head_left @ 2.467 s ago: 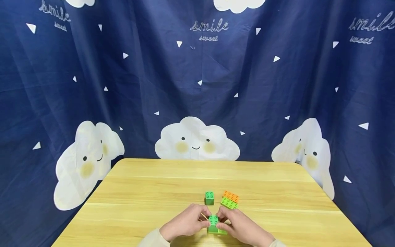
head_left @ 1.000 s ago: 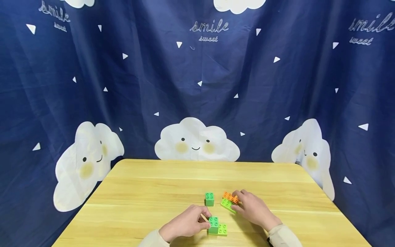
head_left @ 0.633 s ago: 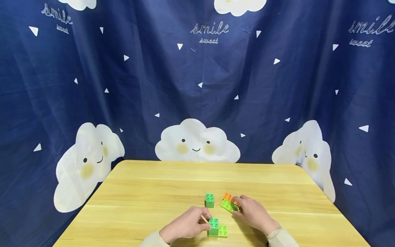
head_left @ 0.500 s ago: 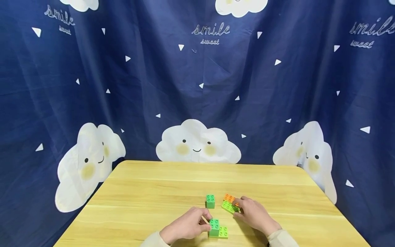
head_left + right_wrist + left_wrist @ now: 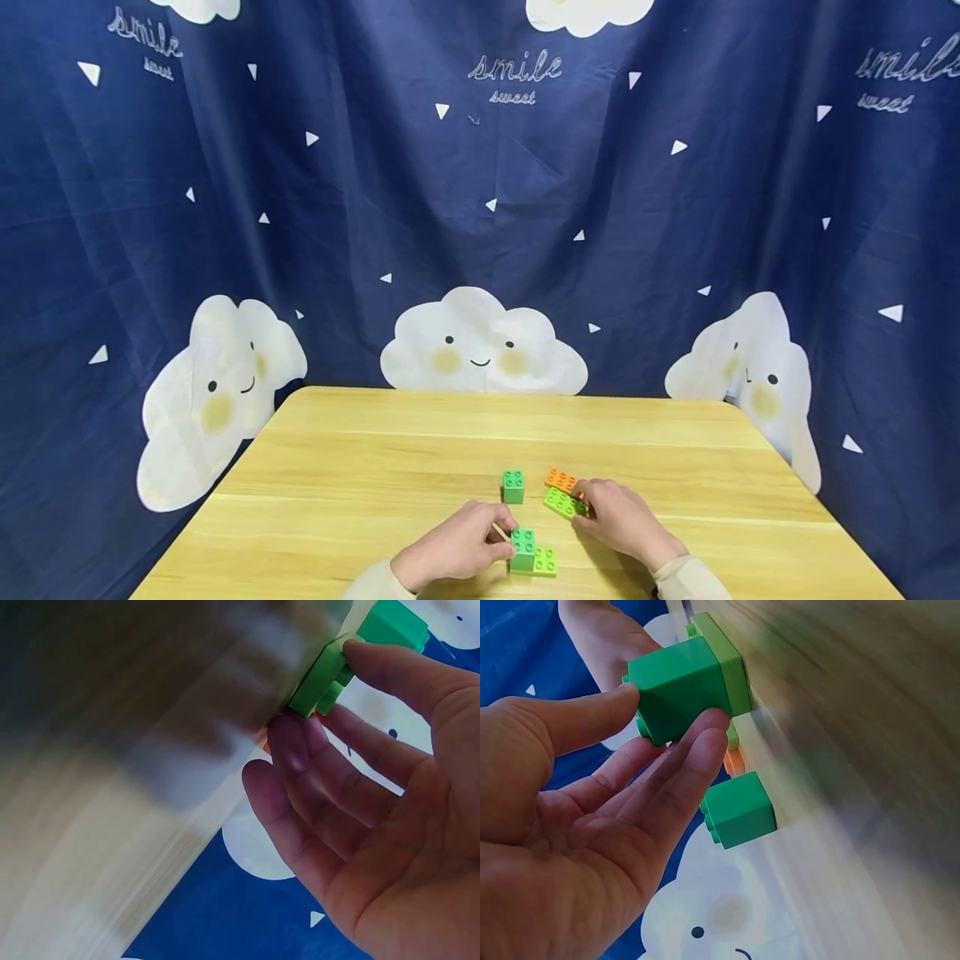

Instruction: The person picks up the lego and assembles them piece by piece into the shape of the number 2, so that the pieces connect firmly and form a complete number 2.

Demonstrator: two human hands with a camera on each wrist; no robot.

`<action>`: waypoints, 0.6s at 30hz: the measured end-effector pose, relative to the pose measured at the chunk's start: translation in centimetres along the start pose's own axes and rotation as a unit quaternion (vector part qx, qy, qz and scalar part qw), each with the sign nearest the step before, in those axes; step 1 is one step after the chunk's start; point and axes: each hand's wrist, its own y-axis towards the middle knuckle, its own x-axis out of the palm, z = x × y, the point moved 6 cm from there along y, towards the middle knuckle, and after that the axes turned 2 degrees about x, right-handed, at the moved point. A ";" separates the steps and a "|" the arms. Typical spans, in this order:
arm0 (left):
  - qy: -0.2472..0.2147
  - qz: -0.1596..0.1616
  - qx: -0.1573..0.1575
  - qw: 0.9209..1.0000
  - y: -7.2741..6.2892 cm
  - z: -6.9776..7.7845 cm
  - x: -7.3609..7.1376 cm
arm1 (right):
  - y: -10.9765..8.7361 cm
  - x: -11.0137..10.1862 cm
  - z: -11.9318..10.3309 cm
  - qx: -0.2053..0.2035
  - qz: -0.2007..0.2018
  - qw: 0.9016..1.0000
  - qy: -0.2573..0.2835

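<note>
In the head view my left hand [image 5: 461,542] holds a green 2x2 building block [image 5: 522,550] between thumb and fingers. That block sits on one end of a flat lime brick [image 5: 546,562], whose bare studs point up on the right. The left wrist view shows the thumb on the near side of the green block [image 5: 679,686] and fingertips beneath it. My right hand [image 5: 622,518] pinches a second flat lime brick [image 5: 561,502], thumb on the near edge, fingertips at the far edge. An orange flat brick [image 5: 559,478] lies just behind it, partly covered by the fingers.
Another green 2x2 block [image 5: 513,487] stands on the wooden table [image 5: 360,467], beyond my left hand and left of the orange brick. A dark blue curtain [image 5: 337,208] with smiling clouds hangs behind the table's far edge.
My right hand has left the green block near my left hand and moved right and farther out to the second lime brick, which has shifted slightly right. My left hand has stayed put.
</note>
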 end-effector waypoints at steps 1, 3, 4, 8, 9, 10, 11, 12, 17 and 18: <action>0.001 0.000 0.000 1.000 0.0 0.0 0.0 | 0.0 0.0 0.0 0.001 0.000 1.000 0.001; 0.004 0.001 0.001 1.000 0.0 0.1 0.1 | -0.1 -0.1 0.1 0.003 0.001 1.000 0.006; 0.007 0.001 0.003 1.000 0.0 0.1 0.0 | -0.1 -0.2 0.1 0.004 0.002 1.000 0.009; 0.023 0.001 0.010 1.000 0.0 0.1 -0.1 | -0.1 -0.3 0.2 0.004 0.008 1.000 0.014; 0.027 0.000 0.012 1.000 0.0 0.1 -0.1 | -0.1 -0.3 0.2 0.005 0.009 1.000 0.014; 0.030 -0.001 0.014 0.999 0.0 0.1 -0.1 | -0.2 -0.3 0.1 0.005 0.010 1.000 0.015; 0.031 -0.002 0.015 0.999 0.0 0.1 -0.1 | -0.2 -0.4 0.1 0.004 0.011 1.000 0.015; 0.032 -0.002 0.016 0.999 0.0 0.1 -0.1 | -0.2 -0.4 0.1 0.003 0.013 1.000 0.016; 0.029 0.000 0.022 0.999 -0.1 0.2 -0.2 | -0.2 -0.6 -0.1 -0.010 0.019 1.000 0.022; 0.030 0.001 0.024 0.999 -0.1 0.2 -0.2 | -0.2 -0.7 -0.1 -0.013 0.018 0.999 0.023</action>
